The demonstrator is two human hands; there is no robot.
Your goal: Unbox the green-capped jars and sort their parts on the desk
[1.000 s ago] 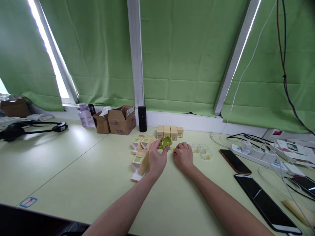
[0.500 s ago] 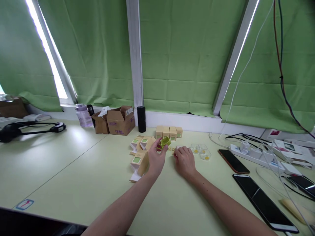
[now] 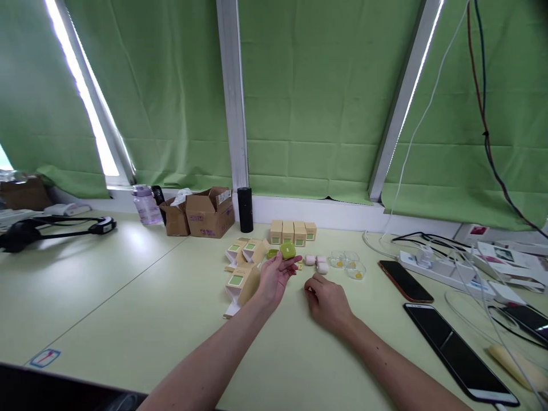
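My left hand [image 3: 274, 279], palm turned up, holds a small glossy green case [image 3: 287, 250] at its fingertips. A second green piece [image 3: 273, 253] shows just left of it, partly hidden by the fingers. My right hand [image 3: 329, 298] is low over the table with its fingers curled together; whether something tiny is in them is hidden. Just beyond it lie several small pinkish-white cylinders [image 3: 322, 268]. Little yellow pieces [image 3: 299, 266] lie between the hands, partly covered. Clear plastic shells [image 3: 355, 271] with yellow dots sit to the right.
Opened cardboard cartons [image 3: 238, 281] with green labels lie left of my left hand. Several closed ones [image 3: 287, 231] stand in a row behind. Farther back are a brown box [image 3: 209, 214] and a black cylinder [image 3: 245, 210]. Phones [image 3: 458, 348] and a power strip [image 3: 445, 271] occupy the right.
My left hand has turned the green case, so its rounded outside shows instead of its hollow. My right hand has drawn back toward me, uncovering the pinkish-white cylinders.
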